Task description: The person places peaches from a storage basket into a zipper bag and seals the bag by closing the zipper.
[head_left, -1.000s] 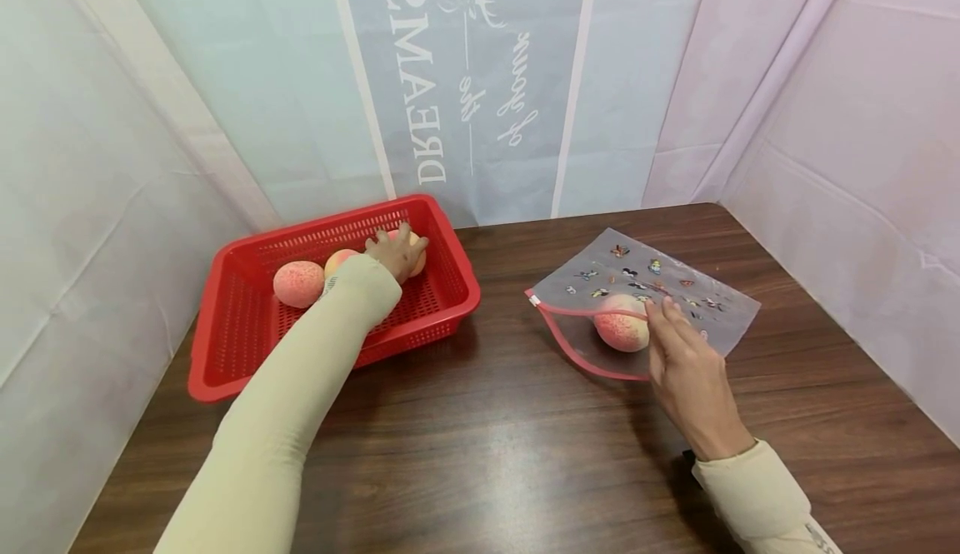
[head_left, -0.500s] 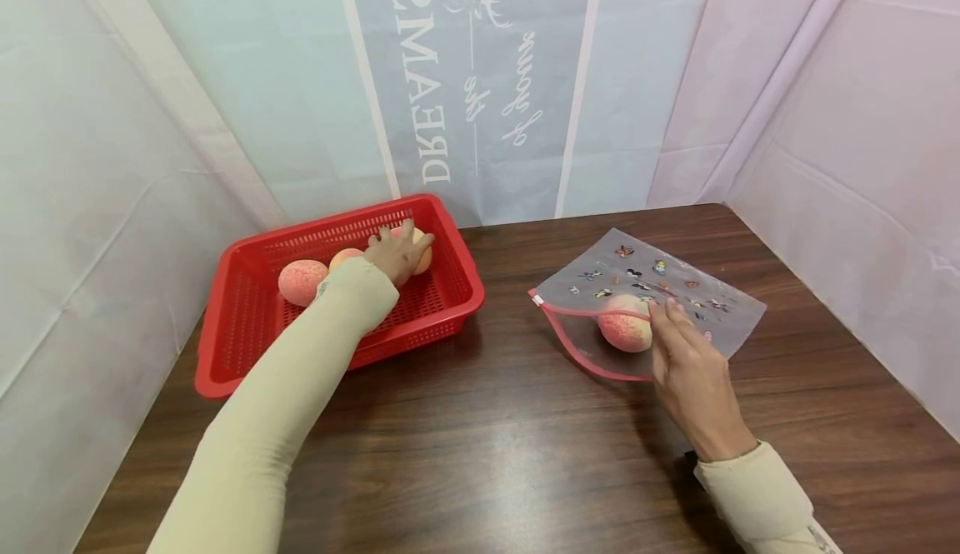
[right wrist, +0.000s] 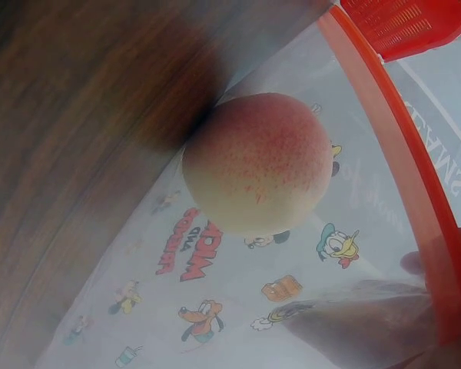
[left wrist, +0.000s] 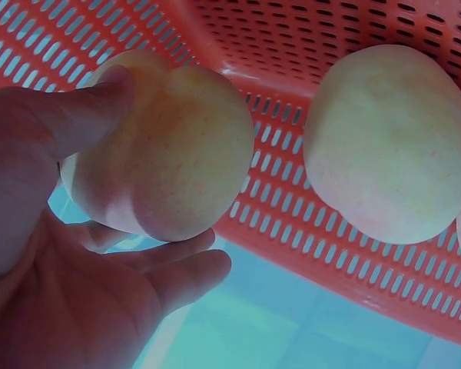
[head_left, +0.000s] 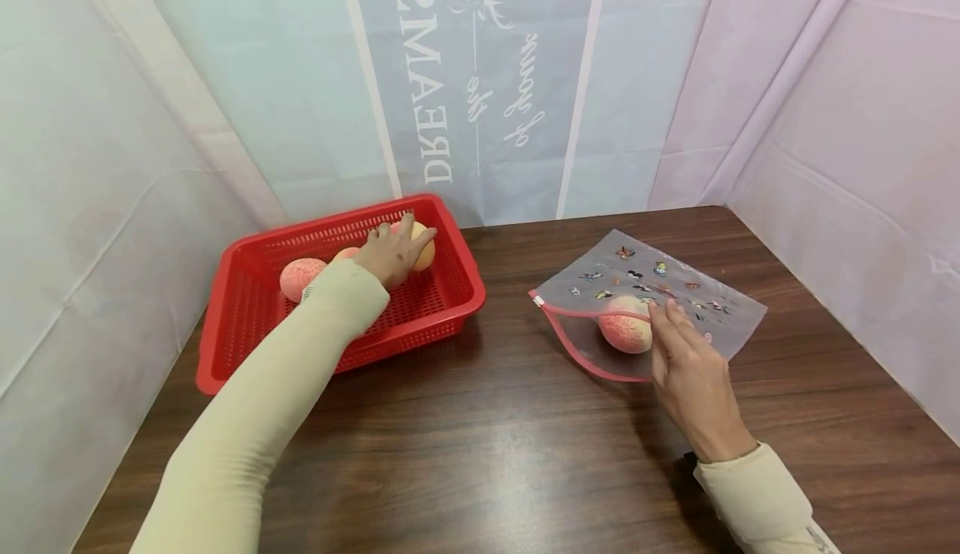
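My left hand (head_left: 392,256) reaches into the red plastic basket (head_left: 471,291) and grips a peach (left wrist: 169,154), thumb on one side and fingers on the other in the left wrist view. A second peach (left wrist: 392,146) lies beside it against the basket wall. Farther left in the basket sits a redder peach (head_left: 302,279). My right hand (head_left: 693,379) pinches the red-edged mouth of a clear zip bag (head_left: 600,267) printed with cartoon figures, keeping it parted. Inside the bag, near its mouth, rests another peach (right wrist: 257,165). Some fingers of the right hand are hidden in the head view.
The dark wooden table (head_left: 480,437) spans the front, between the basket at left and the bag at right. Pale fabric (head_left: 300,79) with printed lettering hangs behind its far edge, and light cloth walls (head_left: 862,162) stand on both sides.
My left hand has shifted slightly within the basket, its fingers now farther round the peach. The right hand and the bag have stayed in place; the head view has drifted a little.
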The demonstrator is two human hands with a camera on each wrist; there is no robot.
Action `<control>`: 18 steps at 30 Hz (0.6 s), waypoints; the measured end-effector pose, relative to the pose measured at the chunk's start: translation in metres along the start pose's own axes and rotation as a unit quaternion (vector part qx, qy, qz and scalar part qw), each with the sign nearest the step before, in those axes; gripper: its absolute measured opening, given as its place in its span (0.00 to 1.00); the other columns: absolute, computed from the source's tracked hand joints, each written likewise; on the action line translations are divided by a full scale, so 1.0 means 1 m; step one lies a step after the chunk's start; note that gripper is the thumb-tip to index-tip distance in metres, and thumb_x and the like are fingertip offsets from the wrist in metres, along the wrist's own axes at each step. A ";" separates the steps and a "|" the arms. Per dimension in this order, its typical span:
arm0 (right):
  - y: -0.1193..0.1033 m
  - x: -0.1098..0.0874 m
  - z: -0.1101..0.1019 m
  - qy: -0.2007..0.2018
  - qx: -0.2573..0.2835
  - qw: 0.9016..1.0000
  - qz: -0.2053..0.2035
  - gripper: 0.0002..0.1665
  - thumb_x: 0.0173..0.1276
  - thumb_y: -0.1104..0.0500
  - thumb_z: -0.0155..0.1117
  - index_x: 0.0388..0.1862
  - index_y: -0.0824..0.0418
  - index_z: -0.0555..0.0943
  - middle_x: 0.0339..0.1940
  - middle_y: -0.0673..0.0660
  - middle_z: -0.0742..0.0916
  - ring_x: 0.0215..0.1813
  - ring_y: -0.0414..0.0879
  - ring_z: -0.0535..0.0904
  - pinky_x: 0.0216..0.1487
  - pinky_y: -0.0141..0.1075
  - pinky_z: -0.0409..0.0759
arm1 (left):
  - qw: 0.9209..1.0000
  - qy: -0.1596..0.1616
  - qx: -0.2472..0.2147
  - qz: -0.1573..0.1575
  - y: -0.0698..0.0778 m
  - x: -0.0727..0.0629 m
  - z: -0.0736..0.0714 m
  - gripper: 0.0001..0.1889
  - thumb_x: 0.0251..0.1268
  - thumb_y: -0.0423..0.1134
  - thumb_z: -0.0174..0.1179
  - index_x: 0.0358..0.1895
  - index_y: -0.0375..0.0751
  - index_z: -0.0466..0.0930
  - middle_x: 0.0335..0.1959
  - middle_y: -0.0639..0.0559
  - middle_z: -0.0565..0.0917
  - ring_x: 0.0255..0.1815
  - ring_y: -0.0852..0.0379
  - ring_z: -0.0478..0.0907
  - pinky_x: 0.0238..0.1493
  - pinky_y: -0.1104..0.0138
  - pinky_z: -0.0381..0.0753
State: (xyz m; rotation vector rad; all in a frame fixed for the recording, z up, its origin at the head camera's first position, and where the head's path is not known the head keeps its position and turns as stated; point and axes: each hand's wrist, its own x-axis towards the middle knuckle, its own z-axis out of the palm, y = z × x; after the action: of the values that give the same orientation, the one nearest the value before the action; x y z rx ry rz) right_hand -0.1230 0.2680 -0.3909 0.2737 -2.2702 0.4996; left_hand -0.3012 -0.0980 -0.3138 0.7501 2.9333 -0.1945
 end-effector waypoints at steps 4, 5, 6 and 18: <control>0.000 0.002 -0.001 -0.004 -0.003 1.000 0.000 0.23 0.61 0.75 0.65 0.56 0.73 0.81 0.56 0.74 0.82 0.56 0.68 0.81 0.49 0.68 0.76 | 1.000 0.016 0.005 0.013 0.000 -0.003 -0.001 0.39 0.63 0.25 0.62 0.76 0.46 0.57 0.73 0.29 0.54 0.61 0.25 0.67 0.61 0.40 0.72; 0.000 0.002 -0.001 -0.005 -0.003 1.000 0.000 0.23 0.61 0.75 0.65 0.56 0.73 0.81 0.56 0.74 0.82 0.56 0.69 0.80 0.48 0.68 0.76 | 1.000 0.020 0.007 0.017 0.000 -0.004 -0.002 0.40 0.62 0.26 0.63 0.76 0.46 0.57 0.73 0.29 0.55 0.60 0.25 0.67 0.60 0.40 0.72; 0.000 0.002 -0.001 -0.006 -0.003 1.000 0.000 0.23 0.60 0.75 0.65 0.56 0.73 0.81 0.56 0.75 0.82 0.56 0.69 0.81 0.48 0.68 0.76 | 0.999 0.026 0.007 0.022 -0.001 -0.005 -0.002 0.40 0.61 0.25 0.63 0.76 0.46 0.58 0.73 0.29 0.56 0.60 0.25 0.68 0.60 0.40 0.73; -0.001 0.003 -0.002 -0.010 -0.004 1.000 -0.001 0.24 0.59 0.75 0.66 0.57 0.72 0.81 0.56 0.74 0.82 0.56 0.68 0.80 0.48 0.69 0.75 | 0.999 0.036 -0.002 0.039 0.001 -0.014 -0.004 0.42 0.59 0.25 0.66 0.76 0.47 0.57 0.73 0.30 0.55 0.63 0.24 0.64 0.64 0.40 0.69</control>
State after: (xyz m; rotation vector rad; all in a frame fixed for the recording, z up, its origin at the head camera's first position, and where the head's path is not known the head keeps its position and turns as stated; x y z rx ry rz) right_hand -0.1236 0.2675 -0.3868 0.2775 -2.2904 0.4895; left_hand -0.2885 -0.1029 -0.3080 0.8868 2.9646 -0.1574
